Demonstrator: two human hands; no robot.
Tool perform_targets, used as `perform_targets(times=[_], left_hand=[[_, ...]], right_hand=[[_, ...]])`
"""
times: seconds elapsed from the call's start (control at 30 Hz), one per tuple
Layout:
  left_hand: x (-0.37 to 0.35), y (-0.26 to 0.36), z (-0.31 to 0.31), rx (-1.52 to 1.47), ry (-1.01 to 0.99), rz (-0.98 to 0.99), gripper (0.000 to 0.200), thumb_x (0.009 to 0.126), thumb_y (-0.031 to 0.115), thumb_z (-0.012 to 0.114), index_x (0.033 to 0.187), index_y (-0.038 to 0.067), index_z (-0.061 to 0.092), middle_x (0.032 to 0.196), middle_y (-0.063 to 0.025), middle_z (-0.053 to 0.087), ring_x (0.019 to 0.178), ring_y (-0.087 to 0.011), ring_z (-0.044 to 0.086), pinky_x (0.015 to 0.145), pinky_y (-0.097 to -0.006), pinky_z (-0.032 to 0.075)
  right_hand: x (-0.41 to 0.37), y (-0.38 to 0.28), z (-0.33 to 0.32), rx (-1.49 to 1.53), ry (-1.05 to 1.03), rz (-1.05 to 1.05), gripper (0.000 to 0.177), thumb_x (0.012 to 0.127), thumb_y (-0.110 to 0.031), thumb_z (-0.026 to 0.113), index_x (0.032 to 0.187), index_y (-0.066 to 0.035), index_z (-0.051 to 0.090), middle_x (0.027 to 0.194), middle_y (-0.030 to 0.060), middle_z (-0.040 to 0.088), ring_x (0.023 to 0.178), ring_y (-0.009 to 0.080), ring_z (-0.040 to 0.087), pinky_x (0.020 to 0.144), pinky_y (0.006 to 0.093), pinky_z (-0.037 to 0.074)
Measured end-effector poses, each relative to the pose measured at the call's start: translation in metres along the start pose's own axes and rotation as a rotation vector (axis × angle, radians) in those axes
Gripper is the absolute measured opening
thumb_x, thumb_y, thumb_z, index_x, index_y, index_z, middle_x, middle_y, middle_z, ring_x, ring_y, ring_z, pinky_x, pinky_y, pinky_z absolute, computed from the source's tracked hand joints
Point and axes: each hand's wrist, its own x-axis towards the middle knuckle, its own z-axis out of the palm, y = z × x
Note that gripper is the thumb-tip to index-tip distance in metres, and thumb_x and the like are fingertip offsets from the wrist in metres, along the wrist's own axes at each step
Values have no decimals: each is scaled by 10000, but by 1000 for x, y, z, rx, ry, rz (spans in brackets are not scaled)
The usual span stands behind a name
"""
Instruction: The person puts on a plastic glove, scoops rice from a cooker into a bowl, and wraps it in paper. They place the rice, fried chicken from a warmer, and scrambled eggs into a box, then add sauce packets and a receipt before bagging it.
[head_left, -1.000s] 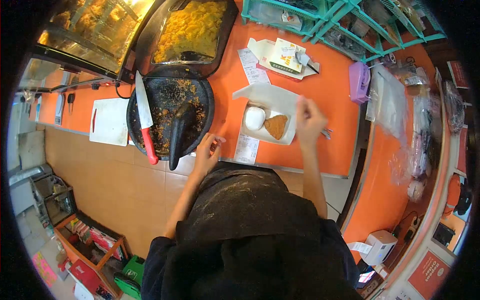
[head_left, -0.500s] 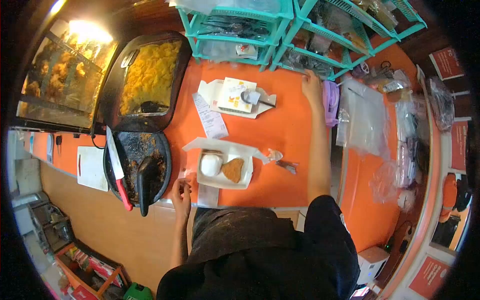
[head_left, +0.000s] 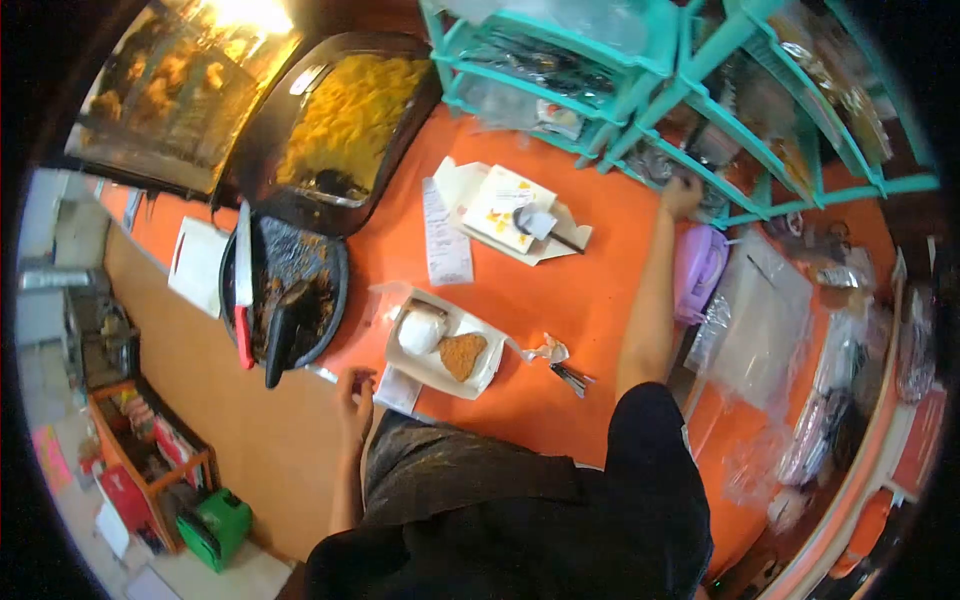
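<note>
Counter point(head_left: 560, 300), orange, fills the middle of the view. At its far side stands the teal rack point(head_left: 600, 95), its shelves stuffed with bagged goods. To the left lie a black tray point(head_left: 272, 120) of yellow crumbed food and a stone mortar point(head_left: 330, 255) holding a pestle point(head_left: 285, 325) and a red-handled knife point(head_left: 243, 285). Clear plastic bags point(head_left: 760, 320) pile up on the right.

An open white box point(head_left: 490, 365) with a rice ball point(head_left: 422, 328) and a fried cutlet point(head_left: 463, 355) sits near the front edge. Behind it are a printed carton point(head_left: 505, 205) and a long receipt point(head_left: 445, 245); the writing on both is too small to read. A purple container point(head_left: 700, 270) lies just beside the outstretched forearm.

The right hand point(head_left: 683, 195) is inside the rack's lowest shelf, among the bags. The rack's bars and the bags hide its fingers, so their grip cannot be told. Half a second ago it was only at the rack's foot, and a second ago it was over the box. The left hand point(head_left: 355, 388) has stayed at the counter's front edge. Its fingers are bunched together just beside a small paper slip point(head_left: 400, 388).

A crumpled wrapper point(head_left: 545, 350) and some cutlery point(head_left: 570, 378) lie right of the box.
</note>
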Motion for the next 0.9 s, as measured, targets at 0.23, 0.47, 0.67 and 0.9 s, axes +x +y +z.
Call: perform_targets(times=[0.23,0.47,0.67,0.9], left_hand=[[20,6,-43,-159,121,109,115,906,-28,525,964,-5,622,890,-73,647,784,-130,619,709,-265,492],[121,14,-97,-527,181,84,162,936,44,540,1050,7,648,1025,-70,647,844,-114,613,761,-250,512],[275,-26,-96,-967,41,-338,384,869,259,632,1143,-4,573,1049,-127,580,805,-243,625,704,-299,515],[337,-8,-101,-1024,-69,-589,244,870,296,524,963,72,544,745,-36,565,608,-166,485,545,-309,361]], right_hand=[[-83,-144,-172,594,-57,281,143,933,-192,563,917,-52,543,915,43,591,756,159,530,663,291,443],[-249,-302,-272,665,-945,395,90,969,-141,576,965,-57,541,879,13,603,783,86,601,630,216,479],[-383,-299,-202,-138,-683,-283,242,904,-174,637,1078,-23,563,991,127,632,859,297,629,779,392,505],[-418,-412,-196,41,-640,9,130,914,-119,590,992,-35,652,907,103,598,819,272,598,758,395,473]])
